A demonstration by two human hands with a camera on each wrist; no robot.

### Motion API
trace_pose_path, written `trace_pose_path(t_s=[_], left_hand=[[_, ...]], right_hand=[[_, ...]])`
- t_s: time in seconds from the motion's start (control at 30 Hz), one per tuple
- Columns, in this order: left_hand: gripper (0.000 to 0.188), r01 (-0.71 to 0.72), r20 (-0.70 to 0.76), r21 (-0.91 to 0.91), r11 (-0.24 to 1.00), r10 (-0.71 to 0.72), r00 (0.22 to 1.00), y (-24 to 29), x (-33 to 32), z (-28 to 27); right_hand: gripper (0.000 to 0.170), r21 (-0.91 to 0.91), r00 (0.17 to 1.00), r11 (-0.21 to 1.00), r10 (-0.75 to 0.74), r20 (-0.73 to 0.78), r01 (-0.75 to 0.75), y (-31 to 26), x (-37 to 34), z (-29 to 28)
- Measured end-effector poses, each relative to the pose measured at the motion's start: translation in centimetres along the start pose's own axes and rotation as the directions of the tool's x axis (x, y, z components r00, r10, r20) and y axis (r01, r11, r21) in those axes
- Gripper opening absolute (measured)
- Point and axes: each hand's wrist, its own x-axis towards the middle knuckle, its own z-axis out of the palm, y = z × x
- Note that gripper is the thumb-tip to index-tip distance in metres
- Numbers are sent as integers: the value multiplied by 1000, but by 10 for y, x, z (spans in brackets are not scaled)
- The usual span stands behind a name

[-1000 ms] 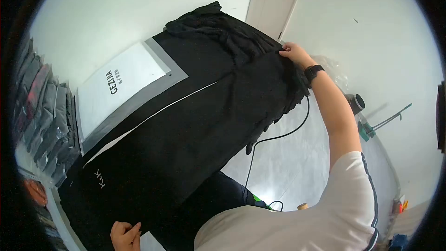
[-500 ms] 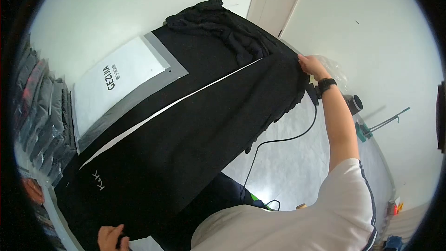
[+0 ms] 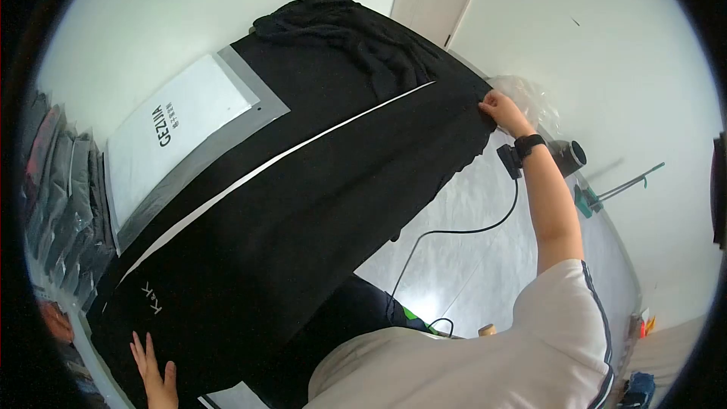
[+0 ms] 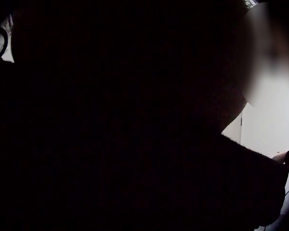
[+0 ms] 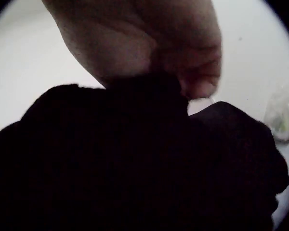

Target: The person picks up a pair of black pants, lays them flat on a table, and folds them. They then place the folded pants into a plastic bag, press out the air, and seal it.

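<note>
Pale walls (image 3: 606,53) and a grey floor (image 3: 469,257) flank a black cloth (image 3: 280,235), which lies spread lengthwise beneath both hands and bears a long white stripe (image 3: 204,213) and white lettering (image 3: 151,299). Left hand (image 3: 157,382): resting on the cloth near the lettering, fingers extended and parted. Right hand (image 3: 506,112): pinching the cloth's far edge. Beyond the stripe lies a white printed package (image 3: 182,121).

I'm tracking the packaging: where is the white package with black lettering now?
In the head view, the white package lies left of centre, right of the plastic-wrapped stack and up-left of the long white strip along the black fabric.
</note>
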Motion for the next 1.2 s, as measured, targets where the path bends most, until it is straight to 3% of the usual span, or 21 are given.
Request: trace_pose_path(t_s=[0.03, 0.1, 0.17, 0.23, 0.27, 0.3, 0.37, 0.4, 0.5, 0.6, 0.67, 0.7, 0.73, 0.77, 0.9, 0.97, 1.0, 1.07, 1.1, 1.17, 1.2], left_hand=[[64, -17, -11, -23, 1000, 17, 1000, 1, -1, -1], [64, 4, -8, -20, 1000, -4, 1000, 6, -2, -1], [65, 19, -3, -12, 1000, -19, 1000, 5, 0, 1], [65, -49, -39, -14, 999, 48, 998, 0, 0, 5], [65, -34, -37, -13, 999, 33, 999, 1, 0, 7], [66, -22, -55, -9, 1000, 22, 998, 3, 0, 9], [68, 27, -76, -4, 1000, -28, 997, 4, 1, 9], [68, 2, -68, -34, 999, -4, 998, 4, 1, 9], [67, -4, -74, -59, 998, 0, 997, 4, 2, 13], [66, -37, -90, -78, 996, 30, 996, 4, 0, 12], [65, -30, -89, -92, 995, 22, 996, 3, 0, 13], [64, -35, -84, -91, 995, 27, 996, 2, -2, 12], [63, -59, -102, -71, 996, 51, 993, -2, 0, 15], [63, -112, -132, -59, 992, 103, 986, -9, 1, 19], [62, -48, -124, -108, 993, 34, 992, 2, -6, 14], [59, -91, -237, -176, 980, 47, 970, 0, -7, 21], [59, -76, -239, -189, 979, 29, 971, 0, -13, 22], [54, -237, -420, -63, 969, 190, 887, 4, -26, 24], [54, -232, -409, -75, 970, 182, 894, 10, -35, 25], [53, -385, -388, 61, 921, 377, 841, 28, -48, 26], [55, -431, -398, 100, 897, 433, 809, 35, -48, 36]], right_hand=[[27, 1, 1000, 1000, -7, 2, 7, 8, 10, 3], [26, 66, 963, 981, -162, -215, 180, 9, 29, 4], [33, 109, 970, 978, -154, -187, 176, -23, 34, -7], [41, 287, 946, 907, -324, 6, 308, -76, 19, -19], [50, 267, 941, 931, -297, 164, 248, -77, 27, -17], [50, 278, 933, 926, -312, 178, 257, -78, 31, -14], [54, -63, 917, 958, -249, 312, 281, -82, 40, -7], [59, -11, 907, 968, -231, 351, 251, -85, 41, -9], [64, -63, 938, 979, -164, 307, 192, -79, 48, -6], [55, -44, 946, 973, -207, 249, 225, -89, 38, -15], [41, -107, 933, 928, -360, -18, 356, -80, 46, -18], [39, -97, 937, 938, -340, -76, 332, -86, 50, -26], [37, 14, 904, 918, -388, -180, 397, -69, 68, -22], [35, -97, 903, 917, -397, -163, 386, -68, 76, -29], [36, -47, 853, 868, -495, -167, 494, -40, 102, -2], [44, -54, 947, 958, -268, 175, 281, 1, 124, 17], [44, -58, 941, 952, -285, 181, 299, 16, 130, 20], [52, -177, 980, 965, -198, -17, 192, 47, 138, 26], [52, -188, 980, 962, -201, -4, 197, 72, 150, 29], [51, -427, 973, 904, -129, -193, 35, 114, 167, 26], [49, -298, 976, 950, -148, -162, 94, 68, 134, 15]])
